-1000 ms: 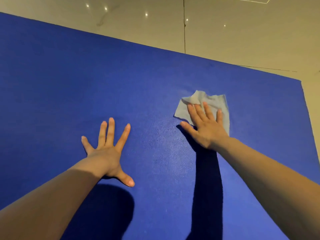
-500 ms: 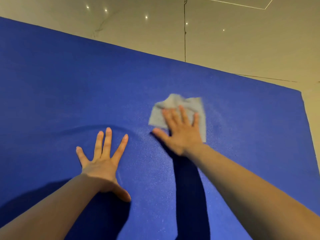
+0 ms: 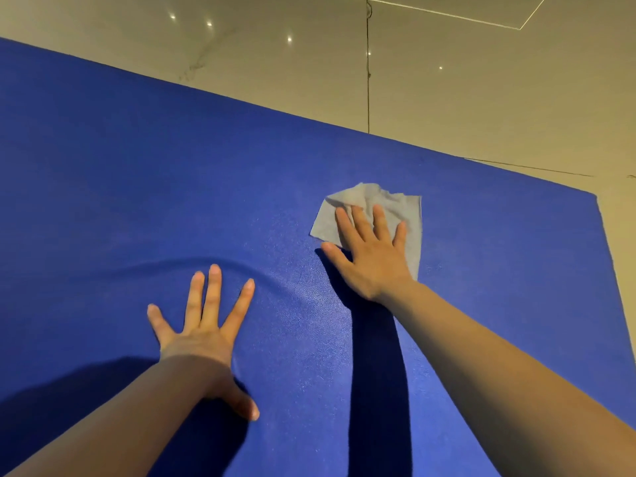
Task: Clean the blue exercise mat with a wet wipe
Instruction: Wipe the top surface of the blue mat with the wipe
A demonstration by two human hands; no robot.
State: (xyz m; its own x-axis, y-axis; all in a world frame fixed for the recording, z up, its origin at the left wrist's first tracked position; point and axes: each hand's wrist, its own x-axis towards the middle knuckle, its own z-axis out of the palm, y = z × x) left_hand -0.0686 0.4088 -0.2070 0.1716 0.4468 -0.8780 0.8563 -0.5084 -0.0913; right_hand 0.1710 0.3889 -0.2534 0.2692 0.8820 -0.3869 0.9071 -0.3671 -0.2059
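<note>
Left hand flat on the blue mat, fingers spread wide, holding nothing, small ripple in front. Further right, right hand pressing the grey wet wipe down, fingers straight. Glossy tiled floor beyond.

**Two bare arms, nothing worn**

Both forearms come up from the bottom edge, bare the whole way, no sleeve or cuff in view. The left grip is uncovered: no glove, ring or wrist strap. Same for the right grip, bare wrist, bare fingers, short trimmed nails. The left thumbnail catches the light, plain and unpainted. Slim arms, long slender fingers on both.
</note>
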